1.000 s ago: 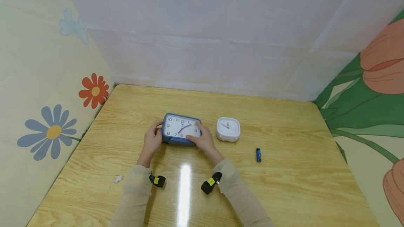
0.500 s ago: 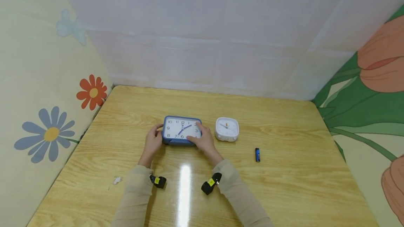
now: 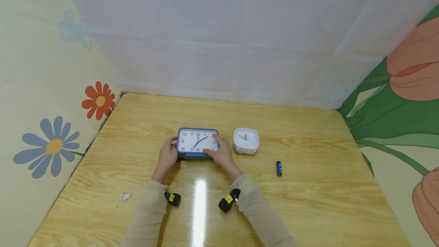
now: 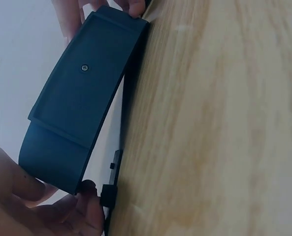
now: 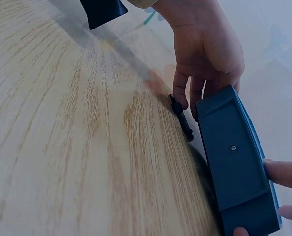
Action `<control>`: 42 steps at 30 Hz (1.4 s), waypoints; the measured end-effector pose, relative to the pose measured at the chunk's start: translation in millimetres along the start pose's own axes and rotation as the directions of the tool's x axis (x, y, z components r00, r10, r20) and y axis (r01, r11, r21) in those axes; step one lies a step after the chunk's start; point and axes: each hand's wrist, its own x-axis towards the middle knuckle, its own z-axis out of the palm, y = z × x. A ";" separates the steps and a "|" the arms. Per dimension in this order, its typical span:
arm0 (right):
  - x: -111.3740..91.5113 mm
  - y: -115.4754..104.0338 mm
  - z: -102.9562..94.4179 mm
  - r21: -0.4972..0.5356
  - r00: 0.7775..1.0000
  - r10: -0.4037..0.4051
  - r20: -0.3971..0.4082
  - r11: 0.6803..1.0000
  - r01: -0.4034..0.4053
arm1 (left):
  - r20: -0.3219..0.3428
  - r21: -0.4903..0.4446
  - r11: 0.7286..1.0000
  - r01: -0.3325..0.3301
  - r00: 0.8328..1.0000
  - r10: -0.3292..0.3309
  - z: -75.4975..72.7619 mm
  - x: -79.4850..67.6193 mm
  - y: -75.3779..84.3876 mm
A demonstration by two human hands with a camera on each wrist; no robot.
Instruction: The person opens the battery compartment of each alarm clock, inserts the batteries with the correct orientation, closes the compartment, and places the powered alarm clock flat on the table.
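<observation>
A blue rectangular alarm clock (image 3: 197,140) with a white dial leans back above the wooden table, face up, held from both ends. My left hand (image 3: 168,158) grips its left end; some fingers are hidden behind it. With the thumb and a finger on its front, my right hand (image 3: 223,153) grips the right end. The clock's blue underside (image 4: 81,93), with a screw, fills much of the left wrist view. Below it, near my left fingers, a small black plastic piece (image 5: 182,118) lies at the table surface; its kind is unclear.
A white alarm clock (image 3: 246,141) stands right of the blue one. Farther right a blue battery (image 3: 279,169) lies on the table (image 3: 319,186). A white scrap or mark (image 3: 126,197) is at the left. A pale cloth (image 3: 219,48) hangs behind.
The blue clock has turned slightly to sit more level, and its upper edge has come lower towards me. Both hands keep their grip. The head view has shifted a little.
</observation>
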 end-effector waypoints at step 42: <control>0.6 0.6 4.4 -0.021 1.000 -0.004 -0.026 1.000 0.004 | 0.068 -0.186 0.970 0.157 0.987 -0.147 -0.3 10.0 -7.1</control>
